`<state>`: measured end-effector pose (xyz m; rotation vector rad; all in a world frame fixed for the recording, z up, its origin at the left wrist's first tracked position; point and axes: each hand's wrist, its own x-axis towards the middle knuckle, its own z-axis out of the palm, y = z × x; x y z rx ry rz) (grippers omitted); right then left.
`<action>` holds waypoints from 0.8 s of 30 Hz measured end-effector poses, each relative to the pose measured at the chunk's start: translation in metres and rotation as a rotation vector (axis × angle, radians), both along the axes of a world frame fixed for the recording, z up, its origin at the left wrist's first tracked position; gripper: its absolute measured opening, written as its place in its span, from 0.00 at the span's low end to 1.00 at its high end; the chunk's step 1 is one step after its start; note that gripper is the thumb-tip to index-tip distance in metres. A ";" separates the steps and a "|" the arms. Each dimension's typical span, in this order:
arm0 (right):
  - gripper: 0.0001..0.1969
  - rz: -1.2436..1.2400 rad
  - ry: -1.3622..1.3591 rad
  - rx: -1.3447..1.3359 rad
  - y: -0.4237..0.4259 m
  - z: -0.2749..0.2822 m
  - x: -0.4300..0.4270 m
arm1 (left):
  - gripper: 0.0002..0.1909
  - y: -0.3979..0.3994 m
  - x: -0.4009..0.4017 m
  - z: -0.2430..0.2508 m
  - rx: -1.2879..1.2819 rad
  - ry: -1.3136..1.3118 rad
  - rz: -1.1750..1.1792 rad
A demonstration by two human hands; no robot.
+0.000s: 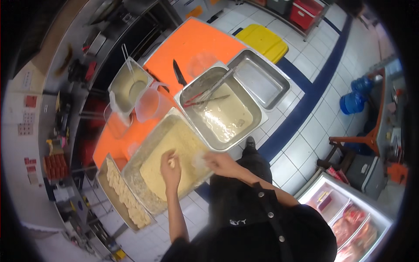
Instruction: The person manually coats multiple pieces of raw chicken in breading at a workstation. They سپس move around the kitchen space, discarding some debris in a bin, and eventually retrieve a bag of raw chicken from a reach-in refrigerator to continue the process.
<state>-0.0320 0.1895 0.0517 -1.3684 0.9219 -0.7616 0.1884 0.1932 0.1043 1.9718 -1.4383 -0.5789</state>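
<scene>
My left hand is over a metal pan of pale yellow breading powder, its fingers curled around a small pale piece. Close to the pan's right side is my right hand, blurred, with a whitish, translucent thing at its fingertips; whether it grips this I cannot tell. A deep steel pan of pale batter adjoins the powder pan, with red-handled tongs lying in it. Left of the powder, a narrow metal tray holds a row of coated pieces.
An orange tabletop bears a knife, a translucent plastic jug, a steel container with a strainer, and a shallow steel pan. A yellow lid is beyond. An open chest with packed meat stands at lower right.
</scene>
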 end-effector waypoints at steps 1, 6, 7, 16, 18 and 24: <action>0.11 0.053 -0.017 0.024 -0.007 0.007 0.002 | 0.12 -0.014 -0.022 0.005 0.045 0.019 -0.114; 0.12 0.174 -0.130 0.085 -0.037 0.013 -0.058 | 0.14 -0.014 -0.044 -0.015 0.346 0.005 -0.149; 0.12 0.114 -0.184 0.279 -0.037 0.010 -0.078 | 0.15 -0.010 -0.040 -0.021 0.447 0.000 -0.137; 0.21 -0.455 -0.155 0.601 -0.034 -0.040 -0.123 | 0.16 -0.238 -0.041 -0.048 -0.415 -0.400 -0.304; 0.21 -0.474 -0.176 0.613 -0.037 -0.047 -0.125 | 0.19 -0.263 -0.054 -0.044 0.018 -0.356 -0.347; 0.17 -0.560 -0.280 0.606 -0.023 -0.042 -0.135 | 0.19 -0.237 -0.037 -0.014 0.093 -0.213 -0.298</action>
